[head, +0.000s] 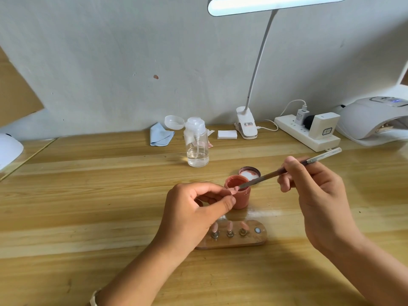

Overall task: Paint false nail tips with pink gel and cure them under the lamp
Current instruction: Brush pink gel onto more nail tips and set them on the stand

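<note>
My left hand (196, 208) pinches a small false nail tip (299, 191) between thumb and forefinger, just in front of the open pink gel jar (239, 195). My right hand (313, 191) holds a thin brush (287, 171); its tip touches the nail tip over the jar's rim. The jar's lid (250, 173) lies upside down behind the jar. A wooden holder (234, 236) near me carries three pink-coated nail tips on metal stands; its right-hand spot is bare. The white curing lamp (373, 120) sits at the far right.
A clear pump bottle (197, 146) with its cap flipped open stands behind the jar. A blue cloth (160, 134), white pads (227, 134), a clip-on desk lamp (247, 127) and a power strip (306, 133) line the wall. Another white device (8, 149) is at the left edge.
</note>
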Motion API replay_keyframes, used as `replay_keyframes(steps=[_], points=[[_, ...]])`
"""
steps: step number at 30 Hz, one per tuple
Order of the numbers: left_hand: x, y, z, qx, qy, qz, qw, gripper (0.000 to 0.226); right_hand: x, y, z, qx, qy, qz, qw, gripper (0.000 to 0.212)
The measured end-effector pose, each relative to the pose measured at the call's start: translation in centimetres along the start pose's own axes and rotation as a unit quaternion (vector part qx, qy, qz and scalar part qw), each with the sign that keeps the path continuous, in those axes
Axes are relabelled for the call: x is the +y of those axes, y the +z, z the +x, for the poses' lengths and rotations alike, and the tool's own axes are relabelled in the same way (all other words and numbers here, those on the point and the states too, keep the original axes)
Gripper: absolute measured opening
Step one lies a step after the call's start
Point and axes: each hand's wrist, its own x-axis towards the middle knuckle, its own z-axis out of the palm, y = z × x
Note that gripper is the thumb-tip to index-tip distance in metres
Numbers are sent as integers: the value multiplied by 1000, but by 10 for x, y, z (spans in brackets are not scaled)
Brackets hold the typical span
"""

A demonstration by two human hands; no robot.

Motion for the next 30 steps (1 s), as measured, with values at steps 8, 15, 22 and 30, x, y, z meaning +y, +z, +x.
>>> replay_keyframes(steps=[8, 15, 22, 30], points=[[0, 1, 0, 1, -6, -6, 1000, 9, 0, 0, 1, 5, 1, -38, 999, 28], [2, 1, -1, 2, -3, -9, 1000, 11, 2, -3, 2, 50, -4, -41, 998, 25], [0, -1, 0, -7, 18, -12, 1000, 14, 2, -2, 4, 63, -5, -22, 998, 24], [2, 0, 0, 0, 37, 29, 999, 15, 2, 0, -1, -8, 1, -25, 1000, 27]])
